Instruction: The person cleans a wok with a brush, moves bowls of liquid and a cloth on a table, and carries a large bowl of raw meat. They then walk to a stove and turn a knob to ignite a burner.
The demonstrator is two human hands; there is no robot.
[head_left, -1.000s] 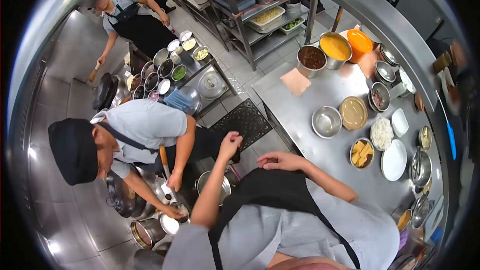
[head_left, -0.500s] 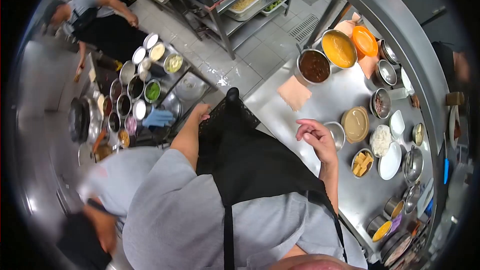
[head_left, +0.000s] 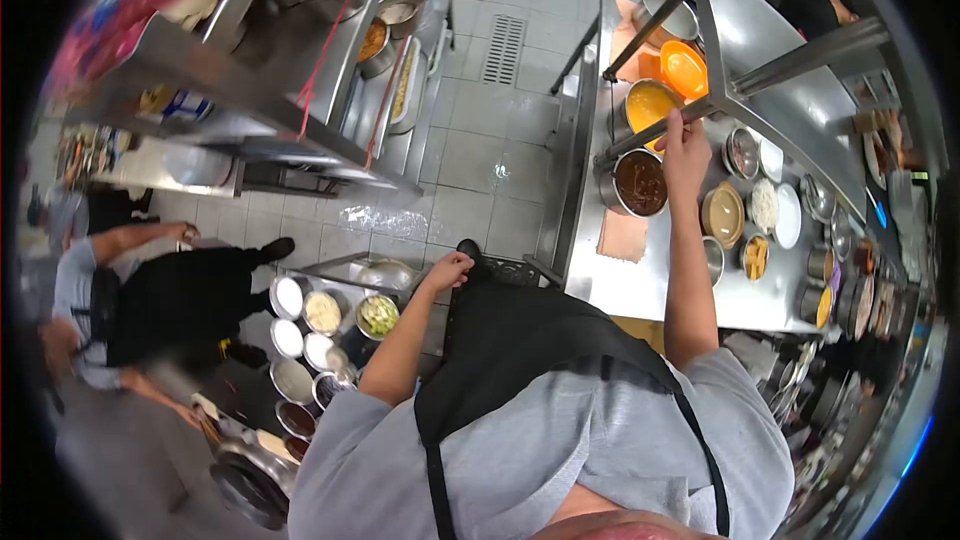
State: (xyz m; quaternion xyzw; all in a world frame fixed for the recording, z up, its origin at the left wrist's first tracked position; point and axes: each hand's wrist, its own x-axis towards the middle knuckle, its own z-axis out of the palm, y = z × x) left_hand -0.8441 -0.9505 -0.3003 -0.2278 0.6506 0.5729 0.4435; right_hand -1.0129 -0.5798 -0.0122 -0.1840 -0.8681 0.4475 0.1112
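Observation:
My right hand (head_left: 686, 155) is raised over the steel counter (head_left: 640, 295), at the edge of a pot of yellow-orange sauce (head_left: 650, 105). Its fingers are bent together, and what they hold, if anything, is hidden. Just below it stands a pot of dark brown sauce (head_left: 640, 183). An orange plate (head_left: 684, 69) lies beyond the yellow pot. On the left, my left hand (head_left: 451, 270) hangs beside my black apron, fingers curled, touching no container. Small tubs of food, one with chopped green pieces (head_left: 378, 315), are to its left.
A steel frame post (head_left: 650, 133) crosses in front of the pots. At upper left stands a metal shelf rack (head_left: 330, 130) with bowls and trays. A co-worker (head_left: 170, 300) leans at the left. The tiled floor (head_left: 475, 150) has wet patches.
My right hand has moved forward to the sauce pots. The view has turned and advanced, bringing the shelf rack nearer. My left hand's fingers are still curled.

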